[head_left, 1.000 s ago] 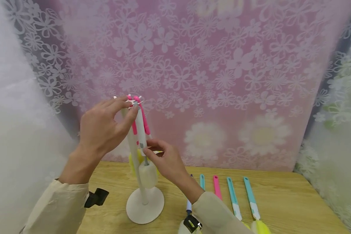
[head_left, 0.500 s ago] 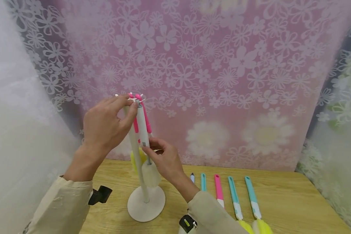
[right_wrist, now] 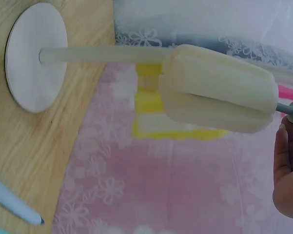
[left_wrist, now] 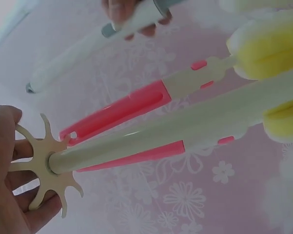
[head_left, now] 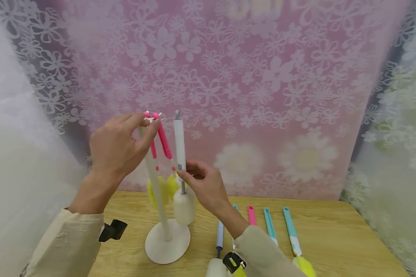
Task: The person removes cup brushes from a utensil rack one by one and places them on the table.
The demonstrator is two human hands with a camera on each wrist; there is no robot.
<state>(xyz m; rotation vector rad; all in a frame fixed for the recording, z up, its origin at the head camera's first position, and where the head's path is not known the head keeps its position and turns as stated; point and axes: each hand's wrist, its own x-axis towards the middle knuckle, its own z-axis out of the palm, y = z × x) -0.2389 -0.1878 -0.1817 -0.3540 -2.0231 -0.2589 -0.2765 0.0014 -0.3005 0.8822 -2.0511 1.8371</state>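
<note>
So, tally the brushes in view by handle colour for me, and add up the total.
Pink brushes: 3 (2 on the stand, 1 on the table)
Teal brushes: 3
White brush: 1
Pale blue brush: 1
Total: 8

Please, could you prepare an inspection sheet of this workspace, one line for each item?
Surface: light wooden table.
Job's things: white brush, held apart from the stand; two pink-handled brushes hang on the stand.
Clutter: loose brushes on the table, some partly hidden by the right sleeve.
Hands: left hand grips the stand's top; right hand holds the white brush.
Cables: nothing seen.
Surroundings: pink flower-patterned curtain behind.
</note>
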